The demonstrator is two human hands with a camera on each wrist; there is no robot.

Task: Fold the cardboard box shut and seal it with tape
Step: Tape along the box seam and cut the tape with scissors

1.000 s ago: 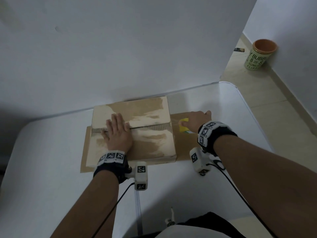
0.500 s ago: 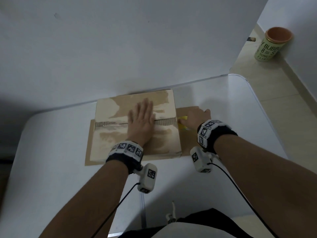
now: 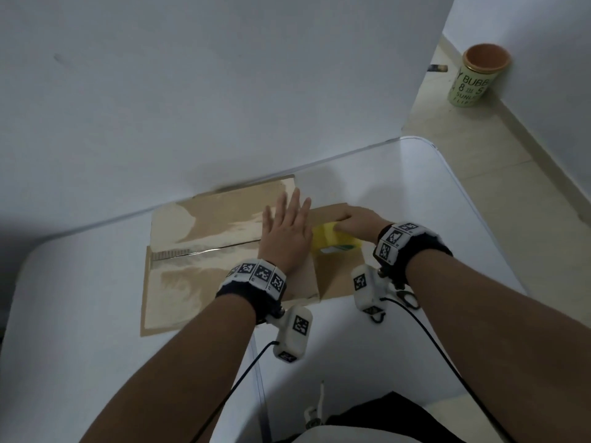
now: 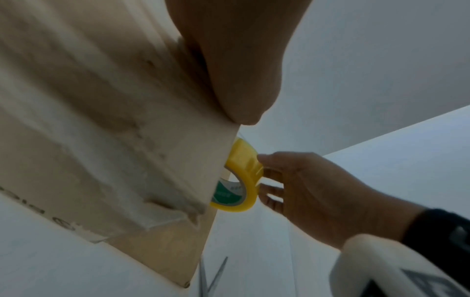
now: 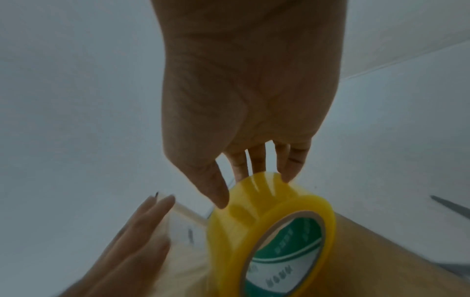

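A flat brown cardboard box (image 3: 204, 231) lies on the white table (image 3: 447, 219) against the wall, its top flaps closed along a middle seam. My left hand (image 3: 286, 231) lies flat with straight fingers on the right end of the box top. My right hand (image 3: 355, 223) grips a yellow tape roll (image 3: 329, 239) just off the box's right edge, over a side flap (image 3: 339, 276). In the right wrist view the thumb and fingers (image 5: 284, 160) hold the roll (image 5: 269, 231) on its outer band; it has a green-printed core. The left wrist view shows the roll (image 4: 241, 176) at the box edge (image 4: 152, 140).
Scissors (image 3: 406, 297) lie on the table under my right wrist; their blades (image 4: 211, 279) show in the left wrist view. A green can with an orange lid (image 3: 476, 78) stands on the floor at the far right. The wall runs right behind the box.
My left hand has slid rightward along the box top to its right end. My right hand with the tape roll stayed at the box's right edge. The head camera tilted.
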